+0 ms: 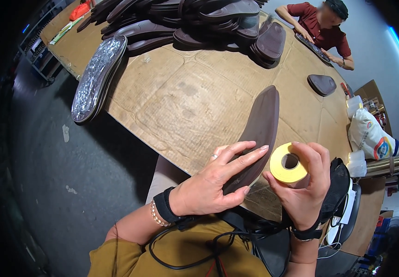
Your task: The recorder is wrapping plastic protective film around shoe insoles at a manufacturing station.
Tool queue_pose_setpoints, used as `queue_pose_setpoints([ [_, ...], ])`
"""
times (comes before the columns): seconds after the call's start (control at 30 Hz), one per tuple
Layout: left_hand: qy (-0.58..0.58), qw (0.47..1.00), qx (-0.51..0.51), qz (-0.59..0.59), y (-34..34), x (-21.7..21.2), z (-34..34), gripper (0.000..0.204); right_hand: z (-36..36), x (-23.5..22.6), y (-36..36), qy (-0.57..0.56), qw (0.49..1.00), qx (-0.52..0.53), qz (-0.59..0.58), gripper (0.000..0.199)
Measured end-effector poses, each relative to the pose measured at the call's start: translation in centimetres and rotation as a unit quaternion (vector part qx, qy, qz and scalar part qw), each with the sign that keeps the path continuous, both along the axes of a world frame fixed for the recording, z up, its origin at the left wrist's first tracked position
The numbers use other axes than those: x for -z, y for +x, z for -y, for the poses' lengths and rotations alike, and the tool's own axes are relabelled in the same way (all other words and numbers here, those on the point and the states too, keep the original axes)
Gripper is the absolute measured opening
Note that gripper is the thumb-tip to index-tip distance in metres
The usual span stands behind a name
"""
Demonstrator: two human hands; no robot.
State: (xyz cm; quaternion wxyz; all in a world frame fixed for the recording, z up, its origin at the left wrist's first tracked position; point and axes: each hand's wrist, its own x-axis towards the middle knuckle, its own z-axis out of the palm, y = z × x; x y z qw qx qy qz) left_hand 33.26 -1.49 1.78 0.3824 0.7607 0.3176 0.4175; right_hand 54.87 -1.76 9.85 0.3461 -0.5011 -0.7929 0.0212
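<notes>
A dark brown shoe sole (265, 115) stands tilted on its edge in front of me, its far tip pointing away over the table. My left hand (204, 187) grips its near end, with the thumb at the lower edge and the fingers lying across the face. Just right of the sole, my right hand (308, 198) holds a roll of yellow stickers or tape (277, 171) between thumb and fingers. The roll's hollow core faces up toward me. The roll and the sole look close together; I cannot tell whether they touch.
Cardboard covers the table (162, 97). Brown soles (148, 30) are heaped at the far side; a film-covered stack (99, 69) overhangs the left edge. A co-worker (317, 27) handles a sole at far right. Near a small sole stack (321, 84) are a white bag (368, 134) and metal flask (384, 165).
</notes>
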Motion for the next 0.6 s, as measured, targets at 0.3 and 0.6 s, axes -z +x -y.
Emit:
queue_pose_setpoints([
  [0.3, -0.003, 1.000, 0.007, -0.001, 0.1, -0.1, 0.1, 0.079, 0.0, 0.3, -0.1, 0.005, 1.000, 0.004, 0.015, 0.066],
  [0.6, -0.003, 0.999, -0.031, -0.016, 0.5, 0.4, 0.5, 0.088, -0.2, 1.4, 0.0, -0.023, 1.000, -0.001, -0.011, 0.065],
])
